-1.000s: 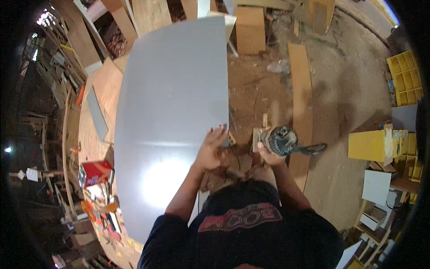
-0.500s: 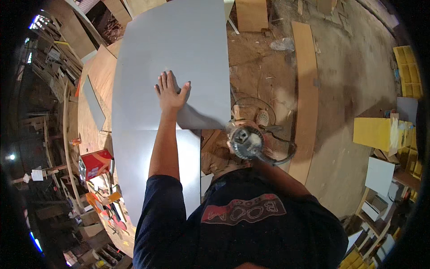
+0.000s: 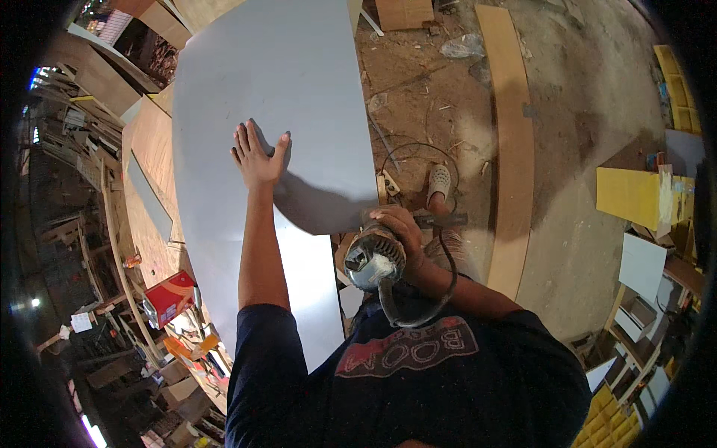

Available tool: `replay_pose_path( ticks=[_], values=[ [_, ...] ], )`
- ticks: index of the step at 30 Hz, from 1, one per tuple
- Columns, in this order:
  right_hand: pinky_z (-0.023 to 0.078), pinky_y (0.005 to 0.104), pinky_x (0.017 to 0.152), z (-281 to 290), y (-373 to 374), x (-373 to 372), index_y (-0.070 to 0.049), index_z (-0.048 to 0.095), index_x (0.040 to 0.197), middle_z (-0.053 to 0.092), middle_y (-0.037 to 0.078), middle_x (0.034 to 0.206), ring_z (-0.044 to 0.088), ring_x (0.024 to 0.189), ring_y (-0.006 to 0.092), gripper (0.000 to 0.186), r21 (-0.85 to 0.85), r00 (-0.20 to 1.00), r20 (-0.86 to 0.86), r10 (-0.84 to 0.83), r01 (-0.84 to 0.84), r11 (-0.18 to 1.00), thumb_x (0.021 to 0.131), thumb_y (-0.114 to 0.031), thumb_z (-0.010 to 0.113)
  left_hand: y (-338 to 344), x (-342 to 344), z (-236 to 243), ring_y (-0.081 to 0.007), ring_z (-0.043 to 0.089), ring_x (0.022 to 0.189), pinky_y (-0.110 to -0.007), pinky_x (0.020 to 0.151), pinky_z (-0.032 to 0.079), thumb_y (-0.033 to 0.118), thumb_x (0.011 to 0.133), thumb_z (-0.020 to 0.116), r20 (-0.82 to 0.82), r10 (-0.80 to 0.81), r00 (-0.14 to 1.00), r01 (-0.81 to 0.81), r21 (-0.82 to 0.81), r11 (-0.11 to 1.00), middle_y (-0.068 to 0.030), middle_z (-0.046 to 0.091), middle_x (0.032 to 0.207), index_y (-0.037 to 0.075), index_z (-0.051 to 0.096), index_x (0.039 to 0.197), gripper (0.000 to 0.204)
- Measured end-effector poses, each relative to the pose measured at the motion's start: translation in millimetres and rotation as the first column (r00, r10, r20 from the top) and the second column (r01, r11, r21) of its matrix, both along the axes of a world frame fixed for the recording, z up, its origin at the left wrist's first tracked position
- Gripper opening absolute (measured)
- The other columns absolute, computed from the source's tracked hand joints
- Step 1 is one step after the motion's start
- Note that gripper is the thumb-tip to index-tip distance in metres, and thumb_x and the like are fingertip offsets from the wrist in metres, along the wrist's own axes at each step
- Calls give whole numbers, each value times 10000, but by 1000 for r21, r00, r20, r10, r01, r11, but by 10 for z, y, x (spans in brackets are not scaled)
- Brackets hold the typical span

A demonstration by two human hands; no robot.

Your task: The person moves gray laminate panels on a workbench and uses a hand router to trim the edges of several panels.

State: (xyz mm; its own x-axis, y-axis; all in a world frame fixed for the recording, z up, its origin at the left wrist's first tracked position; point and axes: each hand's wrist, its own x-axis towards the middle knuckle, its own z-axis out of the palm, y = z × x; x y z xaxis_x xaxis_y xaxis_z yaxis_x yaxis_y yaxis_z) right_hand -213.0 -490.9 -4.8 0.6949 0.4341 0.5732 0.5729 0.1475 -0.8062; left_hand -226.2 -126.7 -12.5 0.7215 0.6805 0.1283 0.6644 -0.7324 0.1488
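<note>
My left hand [image 3: 259, 163] lies flat on a large grey panel [image 3: 291, 67], fingers spread. At the panel's right edge, close to my body, my right hand [image 3: 401, 228] is wrapped round a corded power tool [image 3: 375, 257]. Its round dark housing has vents and a dusting of pale powder, and a thick black cable [image 3: 396, 317] loops from it. The tool's exact kind and its working end are hidden. Nearer me, a brighter, shiny grey surface [image 3: 310, 287] adjoins the panel.
Left of the panel, a plywood bench top [image 3: 153, 127] bears a red box [image 3: 170, 299] and scattered tools. A long brown board [image 3: 511, 134] lies on the dusty floor to the right. A foot in a clog [image 3: 439, 181] stands near the cable. Yellow crates [image 3: 631, 198] are farther right.
My right hand has brought the power tool leftward and nearer my body, against the panel's edge. The whole view has shifted slightly. My left hand stays flat on the panel.
</note>
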Motion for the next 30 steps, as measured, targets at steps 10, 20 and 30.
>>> replay_pose_path(
  ticks=[10,20,30],
  values=[
    [593,442,962,12,506,725,9,631,1296,734,185,1175,736,1100,352,568,-47,994,-102,42,-47,998,892,-318,858,91,-77,-74,-425,164,1621,-612,1294,99,796,925,558,6,-45,999,45,39,998,-267,228,1727,49,237,1683,1111],
    [626,362,755,67,1542,2014,-24,682,1101,745,159,1030,770,912,287,740,75,988,29,-149,146,986,600,-452,1019,67,-41,13,-445,150,1620,-626,1283,98,775,947,544,-20,-90,996,90,28,996,-286,207,1727,49,217,1689,1088],
    [624,432,732,-151,2403,3305,-22,658,1128,745,167,967,762,818,332,685,-167,981,7,-194,193,967,582,-323,943,37,51,95,-444,125,1626,-617,1291,78,811,934,501,-11,-117,993,117,6,993,-286,190,1731,36,196,1691,1125]
  ],
)
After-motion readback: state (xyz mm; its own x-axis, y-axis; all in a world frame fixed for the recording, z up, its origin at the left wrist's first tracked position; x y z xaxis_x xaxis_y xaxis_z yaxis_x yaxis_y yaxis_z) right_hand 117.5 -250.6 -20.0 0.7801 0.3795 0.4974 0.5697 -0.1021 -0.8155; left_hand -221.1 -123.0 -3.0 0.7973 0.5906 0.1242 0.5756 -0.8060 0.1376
